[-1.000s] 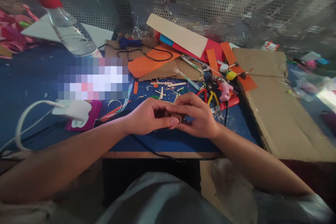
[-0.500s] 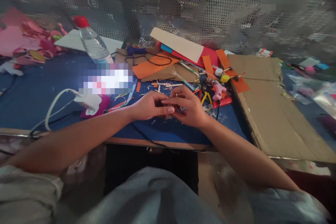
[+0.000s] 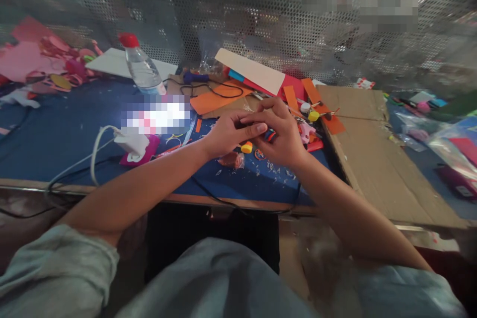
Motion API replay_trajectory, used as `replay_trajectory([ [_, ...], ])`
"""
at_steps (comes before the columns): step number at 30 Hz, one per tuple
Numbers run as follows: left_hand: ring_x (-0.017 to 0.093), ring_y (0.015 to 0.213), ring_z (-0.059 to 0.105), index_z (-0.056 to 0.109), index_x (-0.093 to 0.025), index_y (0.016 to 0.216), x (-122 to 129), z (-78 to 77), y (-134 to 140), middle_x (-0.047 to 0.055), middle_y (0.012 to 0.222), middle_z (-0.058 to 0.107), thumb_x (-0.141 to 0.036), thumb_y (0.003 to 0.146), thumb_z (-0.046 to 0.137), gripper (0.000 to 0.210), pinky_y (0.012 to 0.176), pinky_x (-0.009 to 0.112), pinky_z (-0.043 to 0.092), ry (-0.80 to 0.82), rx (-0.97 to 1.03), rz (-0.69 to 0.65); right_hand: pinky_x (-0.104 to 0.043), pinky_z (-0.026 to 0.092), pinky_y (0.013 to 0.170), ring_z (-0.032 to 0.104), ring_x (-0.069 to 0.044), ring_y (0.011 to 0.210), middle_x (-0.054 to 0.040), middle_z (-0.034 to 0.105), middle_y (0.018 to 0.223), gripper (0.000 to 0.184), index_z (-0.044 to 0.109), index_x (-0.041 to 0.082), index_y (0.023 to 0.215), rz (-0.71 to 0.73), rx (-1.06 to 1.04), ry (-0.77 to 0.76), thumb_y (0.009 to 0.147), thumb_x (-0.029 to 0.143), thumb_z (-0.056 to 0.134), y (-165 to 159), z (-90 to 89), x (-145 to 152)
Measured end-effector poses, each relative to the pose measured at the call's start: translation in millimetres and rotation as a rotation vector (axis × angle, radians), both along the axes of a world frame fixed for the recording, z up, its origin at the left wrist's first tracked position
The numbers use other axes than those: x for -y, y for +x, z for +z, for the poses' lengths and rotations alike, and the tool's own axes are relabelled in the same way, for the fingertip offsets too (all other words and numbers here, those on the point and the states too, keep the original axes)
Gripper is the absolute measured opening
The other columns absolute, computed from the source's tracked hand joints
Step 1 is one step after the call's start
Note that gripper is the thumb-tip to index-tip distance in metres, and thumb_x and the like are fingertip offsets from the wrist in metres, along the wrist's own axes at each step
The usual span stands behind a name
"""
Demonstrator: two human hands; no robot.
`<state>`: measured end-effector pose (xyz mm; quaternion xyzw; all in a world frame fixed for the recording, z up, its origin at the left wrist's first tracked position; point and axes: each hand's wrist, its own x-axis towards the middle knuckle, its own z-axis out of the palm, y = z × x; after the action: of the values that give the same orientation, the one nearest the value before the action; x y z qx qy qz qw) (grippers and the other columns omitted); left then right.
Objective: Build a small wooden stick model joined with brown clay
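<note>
My left hand (image 3: 229, 135) and my right hand (image 3: 285, 134) meet above the blue table, fingers curled and touching. Both look closed, and whatever is between the fingertips is hidden. A small blue and red bit (image 3: 270, 135) shows under my right fingers; I cannot tell whether it is held or lies behind. Just below the hands lie a small yellow piece (image 3: 246, 147), a brown piece in clear wrap (image 3: 231, 160) and white scraps (image 3: 276, 171). A pink glue gun (image 3: 307, 131) rests right of my right hand.
A bottle with a red cap (image 3: 143, 67) stands at the back left, near a bright light. A white charger plug (image 3: 130, 141) with cables sits left. Orange sheets (image 3: 216, 98) and a cream sheet (image 3: 253, 70) lie behind. Cardboard (image 3: 380, 159) covers the right side.
Both hands, still together, have moved up and to the right, away from me. The yellow and brown pieces below them now show. The view has shifted slightly.
</note>
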<state>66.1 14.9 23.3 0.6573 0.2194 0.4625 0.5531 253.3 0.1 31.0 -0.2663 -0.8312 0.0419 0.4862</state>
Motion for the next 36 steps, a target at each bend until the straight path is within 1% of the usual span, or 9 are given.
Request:
replay_trajectory([
  [7, 0.007, 0.058, 0.043, 0.061, -0.019, 0.070, 1, -10.9, 5, -0.007, 0.063, 0.048, -0.068, 0.084, 0.095, 0.061, 0.056, 0.021, 0.045, 0.125, 0.192, 0.097, -0.047, 0.066, 0.094, 0.071, -0.026, 0.112, -0.0103, 0.066, 0.130, 0.015, 0.077, 0.029, 0.116, 0.034, 0.097, 0.048, 0.105, 0.030, 0.067, -14, 2.3, -13],
  [10, 0.007, 0.056, 0.042, 0.059, -0.019, 0.070, 9, -12.1, -4, -0.007, 0.062, 0.046, -0.059, 0.087, 0.096, 0.057, 0.054, 0.021, 0.044, 0.205, 0.170, 0.125, -0.045, 0.067, 0.092, 0.071, -0.026, 0.115, -0.0099, 0.067, 0.127, 0.018, 0.074, 0.031, 0.125, 0.042, 0.081, 0.125, 0.108, 0.034, 0.068, -20, -2.7, -12],
  [16, 0.008, 0.048, 0.048, 0.054, -0.021, 0.076, 35, -10.4, -21, -0.005, 0.057, 0.052, -0.042, 0.111, 0.072, 0.044, 0.046, 0.021, 0.040, 0.358, 0.121, 0.131, -0.034, 0.065, 0.077, 0.074, -0.018, 0.095, -0.0084, 0.068, 0.126, 0.031, 0.066, 0.032, 0.145, 0.062, 0.133, 0.247, 0.115, 0.040, 0.060, -22, -2.6, 5],
  [20, 0.006, 0.053, 0.042, 0.049, -0.020, 0.074, 41, -8.1, -24, -0.006, 0.061, 0.047, -0.031, 0.107, 0.075, 0.043, 0.048, 0.019, 0.037, 0.618, 0.104, 0.141, -0.030, 0.063, 0.073, 0.072, -0.015, 0.087, -0.0068, 0.071, 0.124, 0.035, 0.063, 0.033, 0.151, 0.085, 0.148, 0.351, 0.118, 0.043, 0.057, -19, -2.3, 13],
  [23, 0.005, 0.050, 0.043, 0.060, -0.019, 0.083, 41, -11.5, -25, -0.008, 0.061, 0.051, -0.035, 0.106, 0.077, 0.032, 0.047, 0.017, 0.036, 0.644, 0.042, 0.105, -0.030, 0.065, 0.075, 0.075, -0.017, 0.095, -0.0075, 0.073, 0.117, 0.040, 0.063, 0.028, 0.151, 0.086, 0.129, 0.389, 0.118, 0.049, 0.055, -16, -8.6, 10],
  [27, 0.004, 0.046, 0.044, 0.069, -0.018, 0.102, 42, -17.4, -28, -0.010, 0.059, 0.052, -0.034, 0.109, 0.075, 0.017, 0.048, 0.016, 0.038, 0.633, 0.017, 0.038, -0.036, 0.068, 0.079, 0.078, -0.023, 0.104, -0.0101, 0.074, 0.116, 0.059, 0.062, 0.024, 0.151, 0.138, 0.102, 0.293, 0.115, 0.070, 0.050, -13, -20.6, 3],
  [30, 0.005, 0.045, 0.047, 0.068, -0.020, 0.102, 43, -21.9, -31, -0.009, 0.058, 0.055, -0.034, 0.111, 0.069, 0.017, 0.050, 0.018, 0.040, 0.639, -0.023, 0.035, -0.034, 0.065, 0.076, 0.078, -0.021, 0.096, -0.0093, 0.076, 0.114, 0.059, 0.066, 0.025, 0.144, 0.161, 0.147, 0.192, 0.112, 0.073, 0.056, -6, -24.8, -1],
  [33, 0.008, 0.047, 0.053, 0.068, -0.021, 0.102, 41, -28.4, -32, -0.007, 0.060, 0.061, -0.039, 0.112, 0.067, 0.020, 0.053, 0.020, 0.045, 0.705, -0.053, 0.040, -0.031, 0.056, 0.068, 0.070, -0.018, 0.079, -0.0063, 0.076, 0.104, 0.070, 0.071, 0.023, 0.132, 0.144, 0.236, -0.067, 0.101, 0.086, 0.064, 6, -24.0, -8],
  [36, 0.010, 0.051, 0.059, 0.068, -0.022, 0.101, 41, -34.2, -33, -0.005, 0.064, 0.068, -0.043, 0.112, 0.066, 0.024, 0.057, 0.022, 0.049, 0.788, -0.105, -0.010, -0.031, 0.048, 0.067, 0.065, -0.017, 0.073, -0.0027, 0.075, 0.092, 0.069, 0.074, 0.022, 0.117, 0.045, 0.373, -0.316, 0.091, 0.085, 0.079, 18, -23.3, -17],
])
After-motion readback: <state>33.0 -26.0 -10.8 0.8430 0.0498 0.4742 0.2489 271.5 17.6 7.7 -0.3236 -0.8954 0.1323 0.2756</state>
